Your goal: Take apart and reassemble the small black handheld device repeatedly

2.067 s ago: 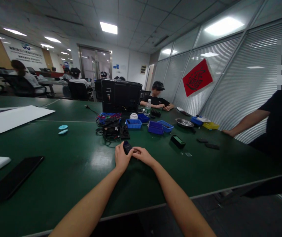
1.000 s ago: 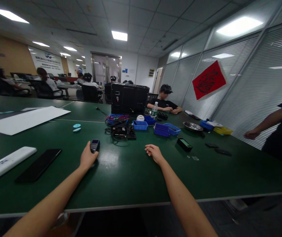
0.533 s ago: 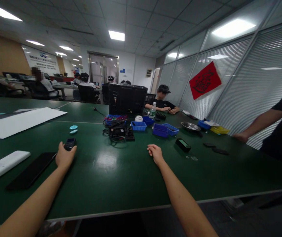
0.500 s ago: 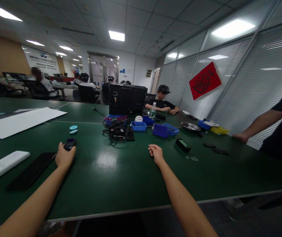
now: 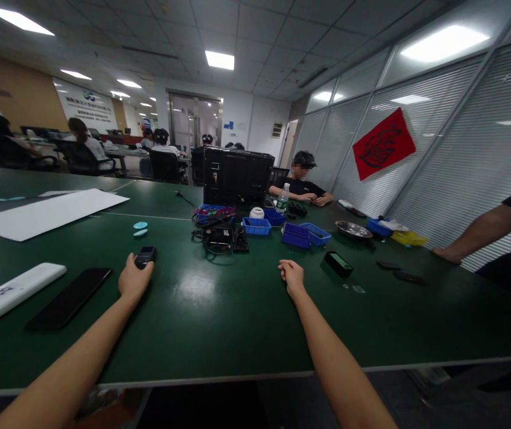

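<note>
Wrapped around a small black handheld device with a little screen (image 5: 147, 254) is my left hand (image 5: 134, 278), resting on the green table at the left. Just left of that hand lies a flat black slab, like a large phone (image 5: 70, 299). Beyond it is a long white phone-shaped piece (image 5: 16, 293) with dark markings. A light-blue two-part item (image 5: 140, 226) sits a little past the device. My right hand (image 5: 292, 277) rests on the table at centre right, its fingers curled in with nothing visible in them.
Ahead are a tangle of black cables and electronics (image 5: 220, 238), blue bins (image 5: 256, 226), a baseball (image 5: 256, 213), a water bottle (image 5: 283, 199) and a black case (image 5: 240, 176). Rightward lie a black box (image 5: 338, 263) and a metal bowl (image 5: 354, 230). A co-worker's hand (image 5: 447, 256) leans on the table.
My left hand has shifted slightly right with the device, away from the black slab's end. My right hand stays in place. The whole view has turned a little left.
</note>
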{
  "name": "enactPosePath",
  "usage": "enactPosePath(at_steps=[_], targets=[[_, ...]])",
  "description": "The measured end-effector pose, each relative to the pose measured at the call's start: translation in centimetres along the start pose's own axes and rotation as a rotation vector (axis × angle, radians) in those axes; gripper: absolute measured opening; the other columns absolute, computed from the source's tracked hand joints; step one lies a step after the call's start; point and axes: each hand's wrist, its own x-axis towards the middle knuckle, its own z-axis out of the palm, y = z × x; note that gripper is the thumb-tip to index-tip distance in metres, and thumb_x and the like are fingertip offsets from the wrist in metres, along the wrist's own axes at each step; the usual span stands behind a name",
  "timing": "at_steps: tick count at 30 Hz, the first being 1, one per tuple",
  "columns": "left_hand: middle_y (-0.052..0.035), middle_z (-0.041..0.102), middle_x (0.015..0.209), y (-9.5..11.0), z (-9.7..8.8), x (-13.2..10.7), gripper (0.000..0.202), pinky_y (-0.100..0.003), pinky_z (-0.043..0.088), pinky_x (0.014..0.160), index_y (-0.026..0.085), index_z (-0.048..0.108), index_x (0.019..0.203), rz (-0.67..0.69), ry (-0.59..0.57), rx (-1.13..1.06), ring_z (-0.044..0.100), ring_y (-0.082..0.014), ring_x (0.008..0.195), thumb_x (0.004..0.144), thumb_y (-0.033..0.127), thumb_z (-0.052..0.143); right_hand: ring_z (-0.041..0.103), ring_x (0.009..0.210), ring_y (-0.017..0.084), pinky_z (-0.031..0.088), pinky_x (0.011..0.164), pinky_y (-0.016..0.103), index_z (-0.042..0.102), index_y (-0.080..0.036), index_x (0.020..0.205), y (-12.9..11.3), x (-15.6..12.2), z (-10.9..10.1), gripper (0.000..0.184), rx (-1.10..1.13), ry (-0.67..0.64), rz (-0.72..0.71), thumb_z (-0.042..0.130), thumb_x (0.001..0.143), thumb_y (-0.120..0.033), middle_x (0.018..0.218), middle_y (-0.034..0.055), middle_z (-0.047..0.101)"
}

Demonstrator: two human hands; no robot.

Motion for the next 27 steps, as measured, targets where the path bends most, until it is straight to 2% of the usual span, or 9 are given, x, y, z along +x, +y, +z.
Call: enactPosePath(at_steps=[4, 9, 15, 21, 24, 27], targets=[[-0.0133, 0.051, 0.125, 2.0, 1.8, -2.9, 0.072, -0.037, 0.039, 0.092, 0.011, 0.029, 0.134, 0.098, -0.113, -0.022, 0.049, -0.0286, 0.113, 0.073, 0.042, 0.051, 0.041, 0.040, 0.007, 0.025, 0.035, 0.020, 0.060, -0.014, 0.075, 0.1, 0.1, 0.0, 0.020, -0.003, -0.003, 0.001, 0.055, 0.059, -0.025, 0.060, 0.0010, 0.057], [-0.0137, 0.052, 0.123, 4.9, 5.0, -6.9, 0.071, -0.034, 0.040, 0.091, 0.011, 0.030, 0.134, 0.205, -0.240, -0.080, 0.052, -0.0261, 0.109, 0.073, 0.040, 0.053, 0.040, 0.039, 0.007, 0.024, 0.035, 0.020, 0.060, -0.015, 0.073, -0.1, 0.0, 0.1, 0.019, -0.015, -0.005, -0.002, 0.054, 0.058, -0.026, 0.057, 0.0007, 0.057], [-0.0148, 0.050, 0.125, 8.9, 9.2, -10.7, 0.070, -0.032, 0.039, 0.090, 0.011, 0.028, 0.134, 0.283, -0.328, -0.197, 0.051, -0.0238, 0.111, 0.074, 0.038, 0.054, 0.040, 0.039, 0.007, 0.024, 0.036, 0.020, 0.060, -0.015, 0.072, -0.1, -0.2, 0.4, 0.018, -0.056, -0.003, -0.008, 0.053, 0.059, -0.027, 0.057, 0.0011, 0.058], [-0.0180, 0.043, 0.131, 13.2, 13.8, -13.9, 0.070, -0.033, 0.036, 0.094, 0.008, 0.025, 0.135, 0.355, -0.431, -0.295, 0.044, -0.0243, 0.118, 0.078, 0.042, 0.047, 0.042, 0.042, 0.008, 0.032, 0.041, 0.021, 0.059, -0.015, 0.075, -0.1, -0.6, 0.9, 0.020, -0.166, -0.050, -0.040, 0.047, 0.063, -0.025, 0.060, 0.0008, 0.058], [-0.0178, 0.043, 0.131, 14.6, 15.6, -14.9, 0.067, -0.034, 0.035, 0.095, 0.008, 0.025, 0.135, 0.377, -0.510, -0.397, 0.043, -0.0242, 0.119, 0.082, 0.046, 0.040, 0.050, 0.052, 0.012, 0.039, 0.048, 0.023, 0.060, -0.015, 0.080, -0.4, -1.1, 1.0, 0.023, -0.266, -0.060, -0.107, 0.045, 0.068, -0.028, 0.067, 0.0032, 0.060], [-0.0146, 0.046, 0.129, 15.0, 16.6, -15.1, 0.062, -0.033, 0.034, 0.098, 0.010, 0.026, 0.134, 0.403, -0.601, -0.499, 0.043, -0.0211, 0.119, 0.084, 0.044, 0.036, 0.057, 0.072, 0.016, 0.044, 0.065, 0.028, 0.059, -0.015, 0.096, -0.8, -1.8, 1.5, 0.033, -0.377, -0.069, -0.230, 0.045, 0.074, -0.035, 0.085, 0.0076, 0.063]])
